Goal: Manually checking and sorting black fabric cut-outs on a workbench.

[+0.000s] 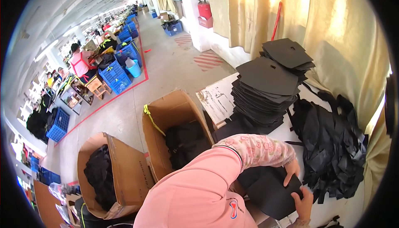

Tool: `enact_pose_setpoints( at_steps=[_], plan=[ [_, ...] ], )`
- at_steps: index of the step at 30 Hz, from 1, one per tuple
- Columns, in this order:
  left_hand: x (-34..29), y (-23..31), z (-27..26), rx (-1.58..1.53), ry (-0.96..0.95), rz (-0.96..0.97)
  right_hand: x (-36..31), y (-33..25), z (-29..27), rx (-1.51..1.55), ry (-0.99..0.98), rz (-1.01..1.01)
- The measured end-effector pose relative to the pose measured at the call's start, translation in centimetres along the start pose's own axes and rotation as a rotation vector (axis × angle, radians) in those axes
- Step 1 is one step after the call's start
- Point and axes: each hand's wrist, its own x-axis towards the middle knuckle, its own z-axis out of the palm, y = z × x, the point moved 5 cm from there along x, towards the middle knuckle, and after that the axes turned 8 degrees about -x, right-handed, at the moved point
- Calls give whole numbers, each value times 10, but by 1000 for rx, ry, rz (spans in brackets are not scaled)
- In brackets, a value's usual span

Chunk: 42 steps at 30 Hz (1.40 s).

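A flat black panel (270, 194) with a small slot near its edge lies at the table's front, under both hands. My left hand (292, 170) closes over the panel's far right edge, thumb on its top face. At the near right edge my right hand (304, 205) grips the same panel, thumb on top and the other fingers partly hidden. Beyond my left forearm rises a tall stack of similar black panels (266, 78). To the right of my hands lies a loose heap of black fabric pieces with straps (332, 145).
Two open cardboard boxes, one box (174, 103) beside the table and another box (129, 178) further left, hold black fabric. A yellowish curtain (332, 20) hangs behind the table (218, 99). Across the aisle, a person (81, 64) works near blue crates (115, 77).
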Motion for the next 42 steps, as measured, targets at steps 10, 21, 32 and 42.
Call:
enact_pose_setpoints(
  at_steps=[10,21,32,42],
  plan=[
    [25,-36,3,-288,-37,100,5,-31,-17,-297,-36,98],
    [24,-39,13,-660,-151,88,-5,-15,2,-358,201,84],
    [42,-39,0,-50,61,137,-9,-4,14,-432,181,134],
    [38,-28,9,-303,-161,351,-13,-7,13,-280,183,168]
  ],
)
